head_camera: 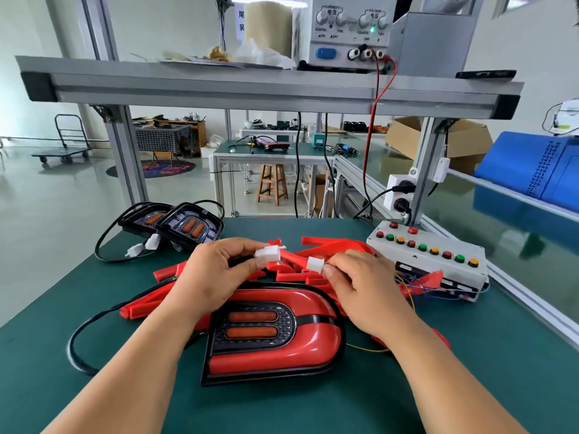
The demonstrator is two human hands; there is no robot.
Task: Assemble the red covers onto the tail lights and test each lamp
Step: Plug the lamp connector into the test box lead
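The tail light (272, 333) with its red cover fitted lies face up on the green desk (94, 402), just in front of the person. It is the only covered lamp in view. Above it the left hand (216, 270) pinches one white connector (268, 253) between thumb and fingertips. The right hand (360, 286) pinches a second white connector (315, 264). The two plugs face each other, close but apart, so the step in hand looks like plugging the lamp in for its test.

The main risk is mating them skewed or with the key turned the wrong way, which could bend pins or leave a half-seated joint and a false dead lamp. A tug on the black cable (75, 346) could also drag the lamp across the desk. The thin wires at the test box (429, 255) look easy to snag.

By count there are two uncovered tail lights (188, 227) at the back left, with two more white connectors (144, 245) lying by them, which makes four plugs in all. The loose red covers (332, 247) overlap in a heap, so their number cannot be told. The test box carries about eleven red, green and yellow buttons. One power supply (347, 29) stands on the shelf (219, 89) above.
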